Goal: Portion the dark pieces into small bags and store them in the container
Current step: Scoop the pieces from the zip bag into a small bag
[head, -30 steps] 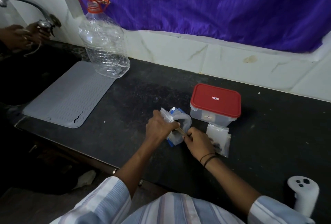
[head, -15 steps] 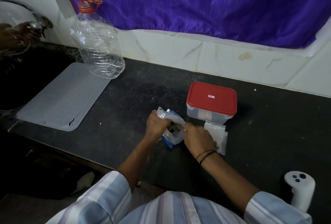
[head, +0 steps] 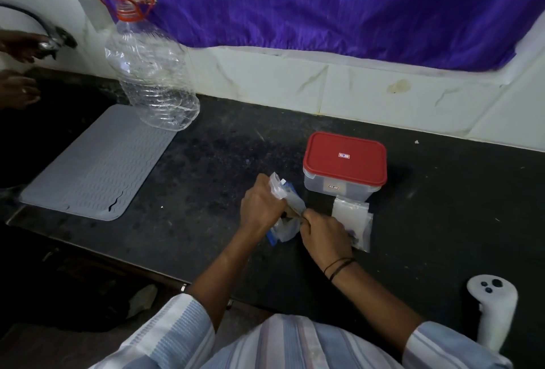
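Two hands [head: 295, 221] grip a bag [head: 287, 209] beside the lidded container [head: 344, 166].

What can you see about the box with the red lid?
The box is a small, clear plastic tub with rounded corners. Its red lid is shut on top and carries a small sticker in the middle; another label sits on the front wall. It stands upright on the dark counter, beyond the hands, which do not touch it. Small clear bags lie at its front.

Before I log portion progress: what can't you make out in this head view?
- Container: red lid on, contents hidden.
- Right hand: fingertips hidden at the source bag; any pinched piece hidden.
- Small bags: partly behind that hand, count unclear.
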A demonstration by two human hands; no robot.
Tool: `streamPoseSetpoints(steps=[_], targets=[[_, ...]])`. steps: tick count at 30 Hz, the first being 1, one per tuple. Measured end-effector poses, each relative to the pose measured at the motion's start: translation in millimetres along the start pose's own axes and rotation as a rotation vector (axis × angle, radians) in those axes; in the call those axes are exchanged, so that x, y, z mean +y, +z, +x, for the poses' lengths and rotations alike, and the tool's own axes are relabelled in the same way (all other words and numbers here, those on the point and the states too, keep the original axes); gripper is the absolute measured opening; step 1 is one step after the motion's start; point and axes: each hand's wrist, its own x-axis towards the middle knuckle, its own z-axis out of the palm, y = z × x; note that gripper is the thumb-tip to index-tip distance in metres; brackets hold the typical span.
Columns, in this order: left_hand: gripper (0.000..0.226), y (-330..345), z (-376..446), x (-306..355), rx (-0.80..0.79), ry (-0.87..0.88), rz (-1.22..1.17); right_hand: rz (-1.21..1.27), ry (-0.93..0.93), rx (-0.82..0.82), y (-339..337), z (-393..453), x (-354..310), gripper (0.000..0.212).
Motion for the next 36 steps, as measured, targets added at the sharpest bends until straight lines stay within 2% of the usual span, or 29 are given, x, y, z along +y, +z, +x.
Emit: streamPoseSetpoints(steps=[2, 7, 10, 16, 28, 36], targets=[[0.022, 1, -1, 3, 0.027, 0.012, 0.021, -0.018, -0.002, -0.005, -3, 1, -2, 0.016], [0.027, 12, -10, 14, -0.109, 0.003, -0.011, -0.055, 0.042, -0.061, -18, 0, 4, 0.013], [0.029, 25, -20, 17, -0.145, -0.015, -0.018, -0.051, 0.052, -0.081, -27, -11, 18, 0.018], [0.032, 33, -34, 19, -0.170, -0.063, -0.069, -0.060, -0.004, -0.090, -28, -35, 43, 0.010], [0.041, 36, -48, 24, -0.112, -0.109, -0.045, -0.023, -0.027, -0.101, -30, -40, 44, 0.021], [0.050, 34, -54, 22, -0.189, -0.190, -0.031, 0.096, 0.015, -0.148, -18, -33, 53, 0.021]])
